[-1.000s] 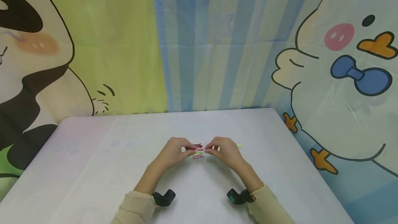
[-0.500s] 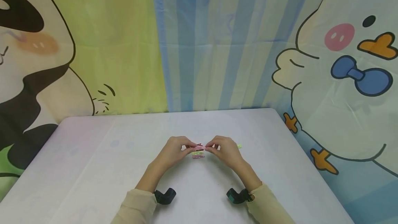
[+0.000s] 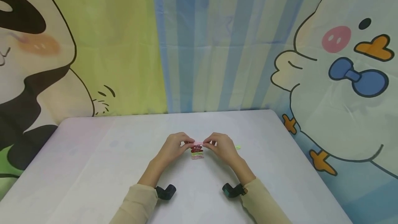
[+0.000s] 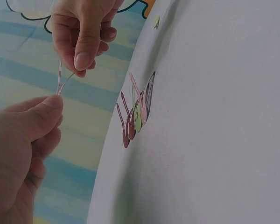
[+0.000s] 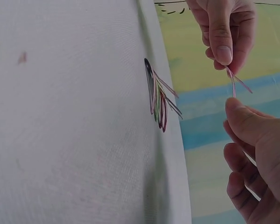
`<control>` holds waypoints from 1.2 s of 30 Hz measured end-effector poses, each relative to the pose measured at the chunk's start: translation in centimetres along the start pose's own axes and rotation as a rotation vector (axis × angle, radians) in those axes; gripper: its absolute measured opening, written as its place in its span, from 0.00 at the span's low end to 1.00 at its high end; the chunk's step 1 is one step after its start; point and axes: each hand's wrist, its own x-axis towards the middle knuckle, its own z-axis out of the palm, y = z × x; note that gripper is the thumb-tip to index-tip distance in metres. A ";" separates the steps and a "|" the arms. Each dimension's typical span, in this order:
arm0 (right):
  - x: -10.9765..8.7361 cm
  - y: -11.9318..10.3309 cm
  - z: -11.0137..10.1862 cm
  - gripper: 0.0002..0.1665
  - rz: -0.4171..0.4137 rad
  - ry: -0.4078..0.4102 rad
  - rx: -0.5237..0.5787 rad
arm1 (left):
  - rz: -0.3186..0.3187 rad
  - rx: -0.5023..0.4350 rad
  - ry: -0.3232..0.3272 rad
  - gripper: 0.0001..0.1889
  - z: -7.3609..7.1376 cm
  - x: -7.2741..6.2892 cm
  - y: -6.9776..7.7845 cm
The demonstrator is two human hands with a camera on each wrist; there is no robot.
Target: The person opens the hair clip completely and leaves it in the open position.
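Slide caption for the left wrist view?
Left hand and right hand hold a pink hair clip spread open, near colored clips lying on a white table.

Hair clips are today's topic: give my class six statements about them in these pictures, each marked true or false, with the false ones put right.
1. The left hand and the right hand both have fingers on one pink clip. True.
2. That clip is snapped flat. False: its parts spread apart in a V.
3. The row of clips includes a green clip. True.
4. The held clip lies on the table. False: it is held up above the table.
5. Dark red clips are in the row. True.
6. A small yellow-green item lies beyond the left hand. False: the yellow-green item lies past the right hand.
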 end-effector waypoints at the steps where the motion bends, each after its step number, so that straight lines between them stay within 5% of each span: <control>1: 0.1 0.1 0.1 0.05 0.002 -0.002 -0.003 | 0.000 0.006 0.005 0.06 0.1 0.1 -0.1; 12: 1.3 1.4 0.9 0.06 -0.003 -0.019 0.000 | -0.055 0.018 0.005 0.05 1.1 1.1 -1.4; 24: 2.2 2.6 2.4 0.06 0.021 -0.024 0.062 | -0.203 -0.020 -0.014 0.04 2.0 1.2 -2.5; 36: 2.1 2.7 3.5 0.05 0.031 -0.001 0.023 | -0.225 -0.032 0.004 0.04 2.5 0.8 -3.5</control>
